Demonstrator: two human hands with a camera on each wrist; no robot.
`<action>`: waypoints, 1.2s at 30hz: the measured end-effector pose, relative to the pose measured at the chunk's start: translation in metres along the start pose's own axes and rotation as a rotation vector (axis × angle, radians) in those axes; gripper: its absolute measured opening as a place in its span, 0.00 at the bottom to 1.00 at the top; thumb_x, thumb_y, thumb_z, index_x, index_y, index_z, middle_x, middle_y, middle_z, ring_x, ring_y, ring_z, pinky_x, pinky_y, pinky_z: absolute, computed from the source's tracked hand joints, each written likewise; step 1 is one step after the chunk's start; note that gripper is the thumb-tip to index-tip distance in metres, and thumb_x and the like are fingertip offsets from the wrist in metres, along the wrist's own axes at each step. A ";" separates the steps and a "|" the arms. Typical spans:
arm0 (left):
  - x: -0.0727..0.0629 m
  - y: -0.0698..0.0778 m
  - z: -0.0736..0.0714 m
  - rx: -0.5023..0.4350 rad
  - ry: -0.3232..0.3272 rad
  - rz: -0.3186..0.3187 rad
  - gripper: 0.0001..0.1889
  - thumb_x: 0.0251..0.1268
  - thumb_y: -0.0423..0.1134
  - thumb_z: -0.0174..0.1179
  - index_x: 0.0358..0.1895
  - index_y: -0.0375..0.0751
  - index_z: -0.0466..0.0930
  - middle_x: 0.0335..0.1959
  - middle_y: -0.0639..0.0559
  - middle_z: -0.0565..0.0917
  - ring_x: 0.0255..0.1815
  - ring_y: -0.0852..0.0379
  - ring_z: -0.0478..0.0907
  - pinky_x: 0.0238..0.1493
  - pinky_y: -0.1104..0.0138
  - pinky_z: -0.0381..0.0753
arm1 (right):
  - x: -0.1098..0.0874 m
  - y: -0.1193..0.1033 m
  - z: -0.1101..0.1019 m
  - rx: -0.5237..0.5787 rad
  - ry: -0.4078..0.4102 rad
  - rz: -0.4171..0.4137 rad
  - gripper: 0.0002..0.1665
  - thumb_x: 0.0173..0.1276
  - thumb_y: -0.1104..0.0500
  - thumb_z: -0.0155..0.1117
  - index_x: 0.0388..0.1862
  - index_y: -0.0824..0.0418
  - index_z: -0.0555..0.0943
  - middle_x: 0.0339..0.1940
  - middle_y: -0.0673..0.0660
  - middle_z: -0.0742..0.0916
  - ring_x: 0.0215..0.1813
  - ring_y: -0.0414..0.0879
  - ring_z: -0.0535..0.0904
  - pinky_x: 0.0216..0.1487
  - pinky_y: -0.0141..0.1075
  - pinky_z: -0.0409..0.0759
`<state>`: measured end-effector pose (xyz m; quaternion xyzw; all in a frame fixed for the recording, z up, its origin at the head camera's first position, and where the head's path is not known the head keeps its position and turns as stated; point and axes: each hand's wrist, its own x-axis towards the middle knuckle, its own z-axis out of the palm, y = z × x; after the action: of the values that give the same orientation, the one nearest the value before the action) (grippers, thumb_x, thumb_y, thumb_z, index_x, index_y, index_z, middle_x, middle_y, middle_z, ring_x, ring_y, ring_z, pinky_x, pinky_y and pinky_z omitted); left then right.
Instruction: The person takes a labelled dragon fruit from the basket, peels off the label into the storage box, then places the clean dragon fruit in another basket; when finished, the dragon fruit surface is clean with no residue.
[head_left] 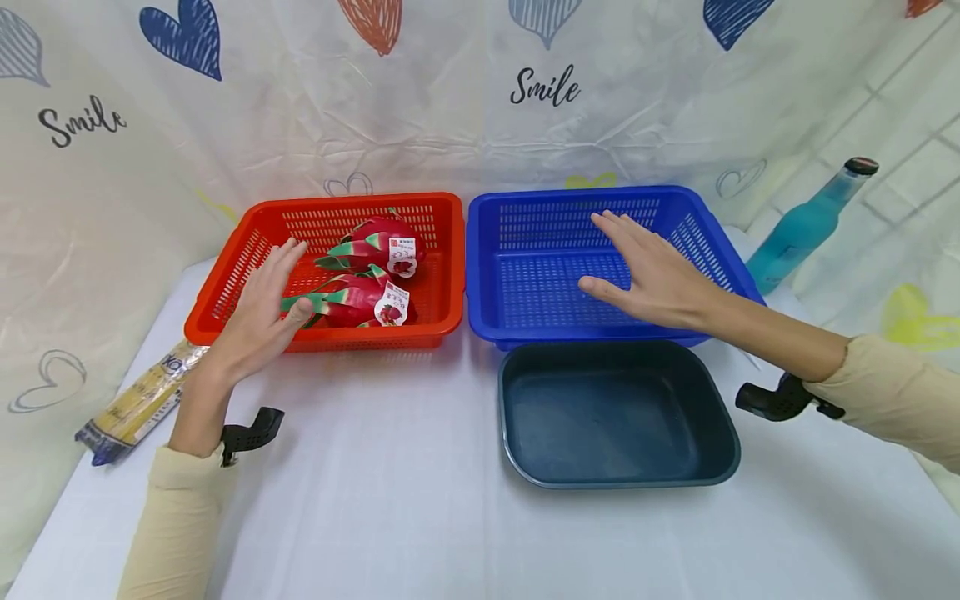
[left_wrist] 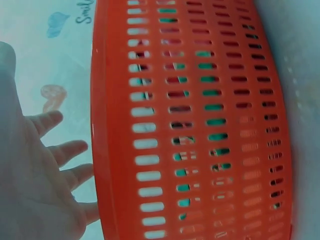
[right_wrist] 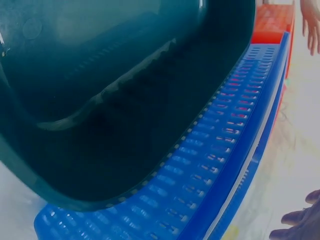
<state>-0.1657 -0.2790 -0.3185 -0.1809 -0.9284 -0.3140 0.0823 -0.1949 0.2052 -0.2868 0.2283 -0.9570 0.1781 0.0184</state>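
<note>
In the head view my left hand (head_left: 262,308) is held over the left end of a red plastic basket (head_left: 442,321), fingers stretched out and nothing in it. Inside that basket lie dragon fruits (head_left: 348,302) with green-tipped scales and white labels. My right hand (head_left: 656,271) hovers over the right part of a blue plastic basket (head_left: 525,283), fingers extended, thumb apart, holding nothing. The left wrist view has my spread fingers (left_wrist: 70,150) beside the red basket's slotted wall (left_wrist: 195,120). At the lower right corner of the right wrist view, my right fingertips (right_wrist: 295,217) show.
A dark green-grey tub (head_left: 615,417) stands in front of the blue basket. A bottle of turquoise liquid (head_left: 798,233) with a dark cap is at the right. At the left, a pack of spaghetti (head_left: 142,404) lies partly behind my left forearm. A patterned sheet (head_left: 450,108) hangs behind the baskets.
</note>
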 end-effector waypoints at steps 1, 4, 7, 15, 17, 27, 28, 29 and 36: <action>0.000 -0.001 -0.001 0.001 0.006 0.002 0.39 0.71 0.63 0.44 0.79 0.51 0.45 0.80 0.45 0.45 0.81 0.40 0.37 0.74 0.35 0.29 | 0.001 -0.001 0.000 0.004 0.005 -0.005 0.51 0.66 0.34 0.54 0.80 0.53 0.49 0.81 0.61 0.55 0.80 0.63 0.47 0.73 0.69 0.47; 0.001 -0.003 -0.004 -0.001 0.021 0.008 0.39 0.70 0.64 0.43 0.78 0.51 0.47 0.80 0.44 0.46 0.81 0.41 0.37 0.74 0.36 0.29 | 0.002 -0.004 0.002 0.010 0.015 -0.018 0.50 0.66 0.35 0.55 0.80 0.53 0.49 0.81 0.60 0.55 0.80 0.62 0.48 0.73 0.69 0.48; 0.000 -0.005 -0.007 0.003 0.024 0.002 0.39 0.70 0.65 0.42 0.78 0.51 0.47 0.80 0.44 0.46 0.81 0.41 0.37 0.75 0.36 0.29 | 0.004 -0.008 0.003 0.008 0.019 -0.031 0.50 0.66 0.35 0.55 0.80 0.52 0.50 0.81 0.59 0.55 0.81 0.61 0.48 0.73 0.68 0.49; -0.005 -0.014 -0.019 0.006 0.045 -0.043 0.39 0.70 0.61 0.47 0.78 0.52 0.47 0.81 0.46 0.46 0.81 0.42 0.37 0.73 0.36 0.25 | 0.014 -0.019 0.006 0.022 0.000 -0.062 0.49 0.67 0.33 0.52 0.80 0.50 0.50 0.80 0.59 0.57 0.80 0.60 0.50 0.74 0.66 0.50; -0.007 -0.019 -0.022 -0.006 0.062 -0.033 0.38 0.70 0.59 0.48 0.78 0.51 0.48 0.80 0.46 0.47 0.81 0.43 0.38 0.73 0.35 0.25 | 0.016 -0.021 0.007 0.028 0.003 -0.074 0.48 0.67 0.33 0.52 0.79 0.50 0.50 0.80 0.59 0.58 0.80 0.60 0.51 0.74 0.65 0.50; -0.016 -0.039 -0.031 -0.010 0.100 -0.133 0.35 0.72 0.54 0.47 0.78 0.50 0.50 0.80 0.45 0.46 0.80 0.38 0.40 0.71 0.31 0.37 | 0.030 -0.043 0.006 0.091 -0.001 -0.123 0.48 0.67 0.27 0.45 0.79 0.45 0.49 0.80 0.55 0.58 0.81 0.57 0.51 0.75 0.65 0.50; -0.017 -0.040 -0.031 -0.014 0.100 -0.140 0.34 0.72 0.54 0.46 0.78 0.51 0.50 0.81 0.46 0.46 0.80 0.38 0.40 0.70 0.30 0.38 | 0.031 -0.047 0.007 0.094 -0.002 -0.128 0.48 0.67 0.27 0.45 0.79 0.45 0.49 0.80 0.55 0.58 0.80 0.57 0.51 0.75 0.65 0.50; -0.017 -0.040 -0.031 -0.017 0.099 -0.145 0.34 0.72 0.54 0.46 0.78 0.51 0.50 0.81 0.46 0.46 0.80 0.39 0.40 0.70 0.29 0.39 | 0.032 -0.050 0.007 0.097 -0.005 -0.131 0.48 0.67 0.28 0.45 0.79 0.44 0.49 0.80 0.54 0.58 0.81 0.56 0.51 0.75 0.65 0.50; -0.021 -0.049 -0.033 -0.008 0.090 -0.170 0.34 0.73 0.54 0.45 0.78 0.51 0.48 0.81 0.45 0.44 0.80 0.37 0.40 0.71 0.30 0.39 | 0.042 -0.068 0.009 0.089 -0.052 -0.143 0.48 0.66 0.30 0.49 0.79 0.43 0.49 0.81 0.52 0.57 0.81 0.54 0.51 0.73 0.65 0.54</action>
<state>-0.1642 -0.3417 -0.3254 -0.0877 -0.9345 -0.3314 0.0961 -0.2017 0.1277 -0.2682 0.3011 -0.9295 0.2128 -0.0040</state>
